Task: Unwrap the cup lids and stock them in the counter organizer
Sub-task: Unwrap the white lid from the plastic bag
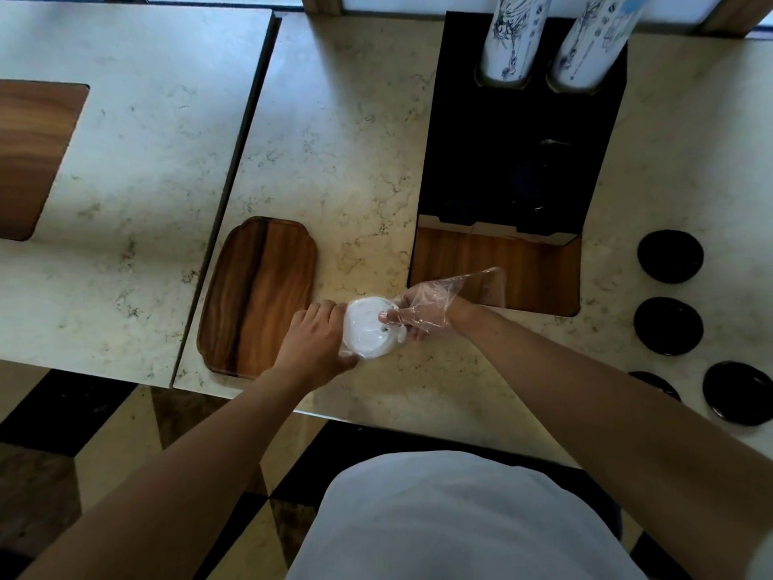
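Lids (368,328), white stack in clear wrap, lay between both hands, just short of organizer (518,161). Left hand (311,345) clasped one end; gloved right hand (422,313) pinched other, nearer organizer.

Counter (359,131) cream, veined marble; lid (368,332) white; organizer (523,161) black w/ wood front; tray (259,295) streaked brown; loose lids (669,257) black.

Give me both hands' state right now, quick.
Left hand: closed on the white lids through their plastic wrap.
Right hand: closed, pinching the wrap at the lids.
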A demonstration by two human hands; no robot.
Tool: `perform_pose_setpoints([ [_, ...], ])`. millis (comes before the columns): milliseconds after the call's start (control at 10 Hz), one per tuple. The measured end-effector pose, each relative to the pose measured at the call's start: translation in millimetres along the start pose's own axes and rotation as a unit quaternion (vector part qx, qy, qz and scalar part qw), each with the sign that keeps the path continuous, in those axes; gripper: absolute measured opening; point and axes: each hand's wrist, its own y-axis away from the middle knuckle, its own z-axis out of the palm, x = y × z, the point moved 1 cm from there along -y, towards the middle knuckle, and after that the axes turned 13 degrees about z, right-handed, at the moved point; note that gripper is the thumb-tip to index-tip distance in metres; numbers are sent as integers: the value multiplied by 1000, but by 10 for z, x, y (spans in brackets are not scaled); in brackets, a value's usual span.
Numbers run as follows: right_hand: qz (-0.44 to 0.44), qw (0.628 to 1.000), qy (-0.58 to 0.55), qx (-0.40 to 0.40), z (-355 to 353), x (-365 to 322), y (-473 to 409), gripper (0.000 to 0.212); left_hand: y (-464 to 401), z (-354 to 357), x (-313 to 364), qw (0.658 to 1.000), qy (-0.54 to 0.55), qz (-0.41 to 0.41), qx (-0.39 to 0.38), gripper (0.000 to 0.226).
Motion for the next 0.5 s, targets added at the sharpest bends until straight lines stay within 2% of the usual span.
perform_pose_setpoints([
  [100, -2, 1000, -20, -2, 61, 4, 3, 43, -4, 27, 62, 1000, -3, 13, 1, 125],
  [200, -15, 1000, -20, -15, 73, -46, 98, 37, -36, 33, 105, 999, -2, 40, 4, 133],
  [300, -76, 994, -45, -63, 62, -271, 365, 21, -134, 45, 173, 999, -1, 48, -5, 132],
  [400, -90, 992, -42, -83, 37, -360, 477, 34, -186, 81, 205, 999, -1, 41, -17, 129],
  [500, -61, 993, -12, -100, -10, -371, 578, 34, -189, 129, 209, 999, 15, 42, -23, 128],
])
